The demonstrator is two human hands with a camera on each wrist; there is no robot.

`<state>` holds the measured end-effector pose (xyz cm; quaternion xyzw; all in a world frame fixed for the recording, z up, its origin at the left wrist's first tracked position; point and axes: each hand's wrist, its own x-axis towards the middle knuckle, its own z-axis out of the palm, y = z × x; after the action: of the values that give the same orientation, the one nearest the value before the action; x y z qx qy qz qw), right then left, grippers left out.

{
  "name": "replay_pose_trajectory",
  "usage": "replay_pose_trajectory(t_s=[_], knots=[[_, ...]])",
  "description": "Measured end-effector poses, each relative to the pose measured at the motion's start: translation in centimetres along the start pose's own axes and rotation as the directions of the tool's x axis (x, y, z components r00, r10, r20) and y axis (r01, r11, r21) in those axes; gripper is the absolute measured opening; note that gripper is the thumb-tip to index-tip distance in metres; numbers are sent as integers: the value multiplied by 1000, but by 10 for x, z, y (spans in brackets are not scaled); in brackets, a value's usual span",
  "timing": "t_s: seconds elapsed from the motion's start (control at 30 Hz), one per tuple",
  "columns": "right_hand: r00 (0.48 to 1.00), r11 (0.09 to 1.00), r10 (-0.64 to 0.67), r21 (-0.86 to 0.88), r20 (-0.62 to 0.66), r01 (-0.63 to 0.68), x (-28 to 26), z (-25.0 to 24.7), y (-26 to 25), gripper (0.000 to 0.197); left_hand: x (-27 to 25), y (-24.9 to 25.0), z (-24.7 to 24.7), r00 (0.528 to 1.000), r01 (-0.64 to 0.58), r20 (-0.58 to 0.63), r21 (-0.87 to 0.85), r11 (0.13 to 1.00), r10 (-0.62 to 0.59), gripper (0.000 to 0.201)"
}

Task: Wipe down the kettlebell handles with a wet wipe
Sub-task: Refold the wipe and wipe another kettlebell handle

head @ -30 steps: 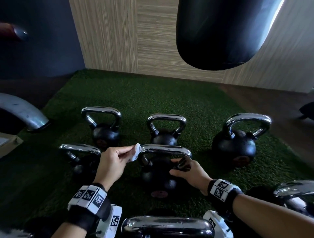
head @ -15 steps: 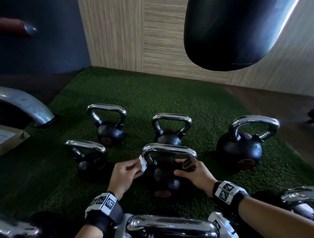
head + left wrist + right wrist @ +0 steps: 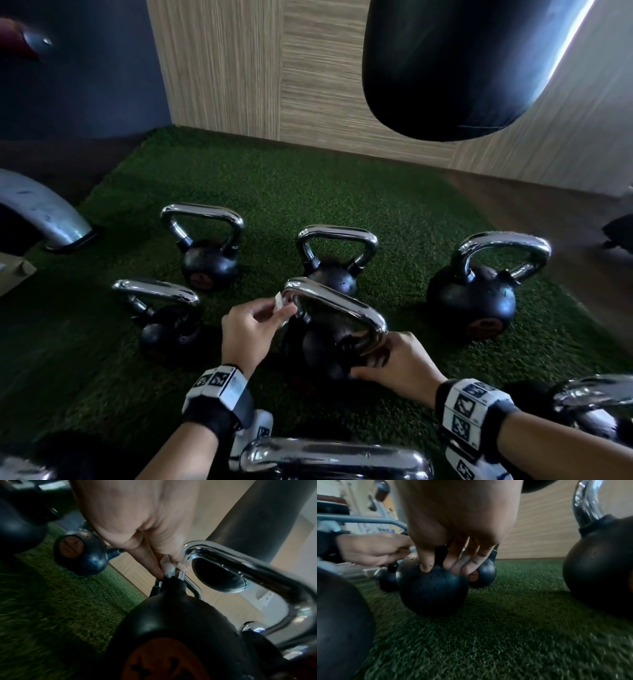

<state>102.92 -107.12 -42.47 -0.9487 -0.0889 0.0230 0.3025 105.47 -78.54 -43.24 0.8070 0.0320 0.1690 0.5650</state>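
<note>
On the green turf stands a black kettlebell (image 3: 322, 346) with a chrome handle (image 3: 337, 305), in the middle of the group. My left hand (image 3: 284, 310) pinches a small white wet wipe (image 3: 279, 304) against the left leg of that handle. The left wrist view shows the wipe (image 3: 169, 568) pressed just under the handle's (image 3: 248, 573) bend. My right hand (image 3: 371, 359) grips the kettlebell where the handle's right leg meets the ball. In the right wrist view its thumb (image 3: 426, 563) and fingers (image 3: 458, 563) straddle the neck on the ball (image 3: 433, 591).
Several more kettlebells stand around: back left (image 3: 209, 257), back middle (image 3: 337, 260), right (image 3: 479, 298), left (image 3: 164, 322), and a handle (image 3: 335, 459) at the bottom edge. A black punching bag (image 3: 462, 68) hangs above. A curved metal leg (image 3: 41, 212) is at left.
My left hand slid the wipe from the handle's top left corner onto its left leg. The kettlebell turned, bringing the handle's right end nearer me. My right hand kept its hold.
</note>
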Motion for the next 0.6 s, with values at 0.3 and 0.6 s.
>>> replay_pose_trajectory(t_s=[0.3, 0.6], knots=[[913, 845, -276, -376, 301, 379, -9, 1, -31, 26, 48, 12, 39, 992, -92, 102, 163, 982, 76, 24], [957, 976, -131, -137, 257, 170, 54, -27, -43, 48, 54, 3, 25, 929, 185, 322, 14, 983, -180, 16]])
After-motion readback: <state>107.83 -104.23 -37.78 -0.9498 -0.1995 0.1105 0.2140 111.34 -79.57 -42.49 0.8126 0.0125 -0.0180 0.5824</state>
